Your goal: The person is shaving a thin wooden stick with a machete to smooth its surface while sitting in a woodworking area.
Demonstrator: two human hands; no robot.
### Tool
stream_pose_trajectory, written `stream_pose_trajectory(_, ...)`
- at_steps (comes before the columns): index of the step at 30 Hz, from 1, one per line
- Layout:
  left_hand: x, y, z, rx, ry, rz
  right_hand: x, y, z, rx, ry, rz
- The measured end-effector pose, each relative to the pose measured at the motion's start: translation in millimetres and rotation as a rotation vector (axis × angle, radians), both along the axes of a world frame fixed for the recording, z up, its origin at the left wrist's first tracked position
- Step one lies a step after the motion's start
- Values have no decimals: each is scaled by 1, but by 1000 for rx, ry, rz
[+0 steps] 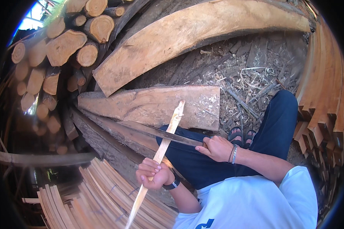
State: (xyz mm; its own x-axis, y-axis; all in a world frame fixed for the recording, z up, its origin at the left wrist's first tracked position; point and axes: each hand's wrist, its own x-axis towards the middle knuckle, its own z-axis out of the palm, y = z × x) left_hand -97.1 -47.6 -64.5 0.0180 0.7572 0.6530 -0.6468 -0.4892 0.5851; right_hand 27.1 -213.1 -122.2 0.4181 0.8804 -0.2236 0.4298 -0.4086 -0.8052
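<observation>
A: Where's the stick (pixel 174 122)?

B: It slants from the near side of the plank (pixel 141 103), its top end overlapping the plank in view. Whether it rests there or hangs above, I can't tell.

A: And the hands?

B: Apart. The left hand (pixel 154 173) is wrapped round the stick, on the plank's near side. The right hand (pixel 218 149) grips the handle end of the knife (pixel 185 140), also on the near side of the plank.

A: Which step is this?

B: Shaving the stick, I'd judge: the blade lies across it, above the left hand. Chips (pixel 208 103) dot the plank's right end, and shavings (pixel 248 72) litter the ground right of the plank.

A: What does the next move call for?

B: A firm left grip, I'd say, a shallow blade angle, and a stroke toward the plank, clear of the left leg (pixel 179 160) beneath.
</observation>
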Motion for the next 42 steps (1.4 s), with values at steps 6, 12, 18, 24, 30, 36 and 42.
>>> stream_pose_trajectory(6,5,-5,4,-2,16,38,19,2,-24,-62,10,-74)
stream_pose_trajectory(12,8,-2,6,-24,4,36,10,-7,-25,-33,-1,-44)
stream_pose_trajectory(18,5,-1,4,-37,-2,29,7,-6,-9,-22,25,-39)
stream_pose_trajectory(24,12,0,7,-4,39,37,28,-6,-55,-226,-18,-138)
stream_pose_trajectory(30,5,1,4,-61,1,52,19,-44,-39,-71,-9,-240)
stream_pose_trajectory(36,11,-1,8,1,29,4,16,-23,2,15,112,-93)
stream_pose_trajectory(42,12,5,9,-41,-10,16,15,-9,-30,-50,29,-120)
